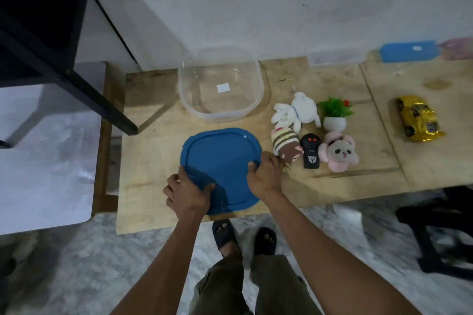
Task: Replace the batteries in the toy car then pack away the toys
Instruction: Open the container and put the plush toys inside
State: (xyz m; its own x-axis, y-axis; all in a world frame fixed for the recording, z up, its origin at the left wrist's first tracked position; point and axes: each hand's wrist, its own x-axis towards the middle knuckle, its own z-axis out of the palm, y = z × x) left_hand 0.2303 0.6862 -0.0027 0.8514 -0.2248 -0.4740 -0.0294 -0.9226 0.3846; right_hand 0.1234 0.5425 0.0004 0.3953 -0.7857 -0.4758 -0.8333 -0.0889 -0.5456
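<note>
A blue lid (221, 161) lies on the wooden table (151, 140) near the front edge. My left hand (188, 193) grips its left front rim and my right hand (265, 174) grips its right rim. Behind it stands a clear plastic container (221, 84), open and holding nothing but a white label. To the right lie a white plush (298, 111), a striped plush (285, 144), a black remote control (310, 151), a pink panda plush (339, 152) and a small potted plant (334, 112). A gold toy car (418, 119) sits far right.
A second clear box (335, 57) and a blue lid (408, 51) stand against the wall at the back right. A black metal frame (84, 84) slants over the table's left end. A black stool (435, 227) stands on the floor at right.
</note>
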